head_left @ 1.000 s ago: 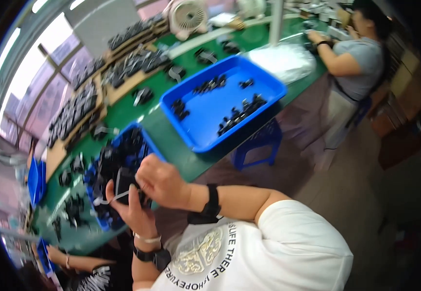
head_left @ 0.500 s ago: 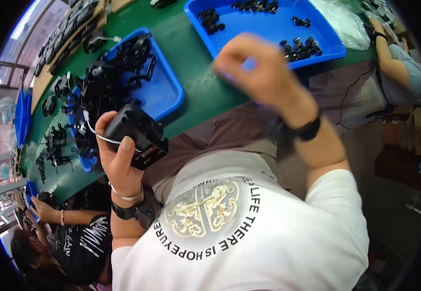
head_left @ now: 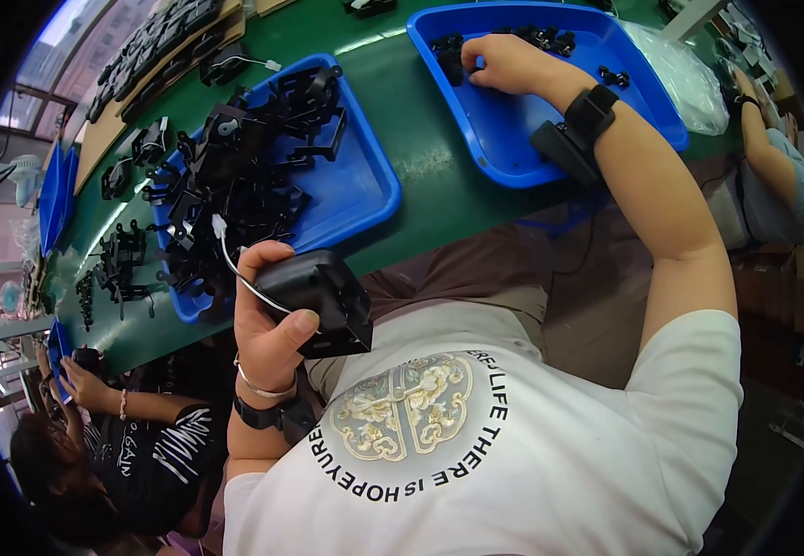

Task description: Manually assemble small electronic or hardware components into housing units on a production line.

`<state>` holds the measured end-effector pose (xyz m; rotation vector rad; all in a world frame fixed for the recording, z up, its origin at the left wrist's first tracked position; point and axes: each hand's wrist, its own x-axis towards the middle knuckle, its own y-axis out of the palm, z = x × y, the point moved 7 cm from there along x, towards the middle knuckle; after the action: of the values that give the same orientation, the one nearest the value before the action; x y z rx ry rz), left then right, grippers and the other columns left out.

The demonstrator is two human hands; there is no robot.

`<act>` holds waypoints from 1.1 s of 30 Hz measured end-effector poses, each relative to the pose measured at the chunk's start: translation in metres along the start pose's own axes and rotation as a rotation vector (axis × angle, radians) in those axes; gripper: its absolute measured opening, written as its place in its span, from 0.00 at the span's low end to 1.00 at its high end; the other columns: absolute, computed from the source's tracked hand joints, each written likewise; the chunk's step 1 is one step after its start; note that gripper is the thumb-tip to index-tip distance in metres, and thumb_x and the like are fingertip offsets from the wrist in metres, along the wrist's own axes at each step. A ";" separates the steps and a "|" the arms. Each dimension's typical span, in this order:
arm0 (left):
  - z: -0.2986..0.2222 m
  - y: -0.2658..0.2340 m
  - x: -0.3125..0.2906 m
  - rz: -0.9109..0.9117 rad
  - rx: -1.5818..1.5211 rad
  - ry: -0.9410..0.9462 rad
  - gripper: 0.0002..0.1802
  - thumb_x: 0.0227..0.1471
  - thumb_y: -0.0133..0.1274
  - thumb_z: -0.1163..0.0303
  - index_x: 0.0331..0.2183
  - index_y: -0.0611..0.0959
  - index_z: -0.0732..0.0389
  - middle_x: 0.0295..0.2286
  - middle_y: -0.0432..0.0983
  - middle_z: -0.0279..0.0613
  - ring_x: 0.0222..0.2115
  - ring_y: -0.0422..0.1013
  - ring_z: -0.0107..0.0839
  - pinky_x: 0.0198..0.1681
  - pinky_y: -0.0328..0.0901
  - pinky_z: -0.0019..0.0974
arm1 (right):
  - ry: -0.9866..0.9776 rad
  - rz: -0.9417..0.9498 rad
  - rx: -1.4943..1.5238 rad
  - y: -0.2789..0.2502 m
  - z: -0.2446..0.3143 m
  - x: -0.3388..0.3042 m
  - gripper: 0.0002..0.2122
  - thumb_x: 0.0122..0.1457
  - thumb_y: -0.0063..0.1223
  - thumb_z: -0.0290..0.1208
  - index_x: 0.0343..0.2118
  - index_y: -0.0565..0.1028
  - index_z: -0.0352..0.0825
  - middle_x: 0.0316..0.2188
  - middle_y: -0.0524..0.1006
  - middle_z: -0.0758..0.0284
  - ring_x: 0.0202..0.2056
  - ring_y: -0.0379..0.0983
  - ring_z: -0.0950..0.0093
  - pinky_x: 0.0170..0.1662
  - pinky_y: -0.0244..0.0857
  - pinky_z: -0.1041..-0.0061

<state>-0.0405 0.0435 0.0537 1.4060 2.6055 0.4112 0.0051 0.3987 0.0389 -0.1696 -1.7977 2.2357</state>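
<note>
I have the left hand [head_left: 266, 345] curled around a black housing [head_left: 316, 285] with a white cable [head_left: 232, 266], near a white shirt [head_left: 596, 445] bearing dark lettering [head_left: 500, 400]; the right hand [head_left: 506, 65] touches small black parts [head_left: 444, 54] in a blue tray [head_left: 531, 139], its grip unclear to me.

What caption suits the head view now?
Left hand holds a black housing; right hand is at small black parts in a blue tray.
</note>
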 end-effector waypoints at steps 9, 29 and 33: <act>-0.001 -0.003 0.005 0.009 -0.104 0.003 0.34 0.38 0.60 0.71 0.47 0.62 0.60 0.37 0.69 0.42 0.35 0.69 0.28 0.38 0.66 0.28 | 0.014 -0.306 0.570 -0.063 0.061 -0.062 0.07 0.52 0.52 0.25 0.33 0.69 0.34 0.25 0.69 0.71 0.28 0.66 0.84 0.31 0.61 0.84; -0.002 -0.001 -0.006 -0.108 -0.111 0.076 0.30 0.42 0.58 0.73 0.47 0.62 0.59 0.39 0.69 0.43 0.37 0.70 0.31 0.41 0.68 0.33 | -0.493 -0.358 0.987 -0.023 0.216 -0.112 0.12 0.48 0.58 0.21 0.37 0.71 0.27 0.31 0.73 0.61 0.28 0.69 0.76 0.30 0.64 0.82; -0.006 0.002 -0.006 -0.144 -0.022 0.058 0.30 0.42 0.58 0.73 0.46 0.62 0.60 0.39 0.69 0.43 0.37 0.70 0.29 0.41 0.68 0.32 | -0.465 -0.331 1.022 -0.016 0.208 -0.112 0.12 0.47 0.58 0.20 0.36 0.71 0.28 0.31 0.73 0.61 0.28 0.69 0.76 0.29 0.65 0.82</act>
<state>-0.0369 0.0390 0.0598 1.2077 2.7171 0.4653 0.0616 0.1745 0.0924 0.8213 -0.5351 2.7224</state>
